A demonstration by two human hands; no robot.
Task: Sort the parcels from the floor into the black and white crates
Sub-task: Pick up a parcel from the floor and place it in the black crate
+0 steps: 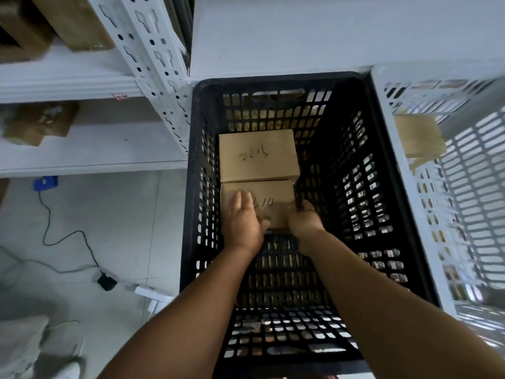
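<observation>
Both my arms reach down into the black crate [379, 149]. Two brown cardboard parcels lie inside it along its left wall, each with a handwritten number on top. The far parcel [258, 155] lies free. My left hand [243, 220] rests flat on top of the near parcel [276, 203], thumb at its near edge. My right hand [304, 221] grips that parcel's right near corner, fingers curled over its side. The white crate [426, 203] stands directly to the right, with a brown parcel [416, 138] inside it.
A white metal shelving rack [153, 64] stands to the left, with cardboard boxes [41, 124] on its shelves. On the pale floor lie a black cable and plug [106, 280] and a white power strip [150, 294]. A white wall is behind the crates.
</observation>
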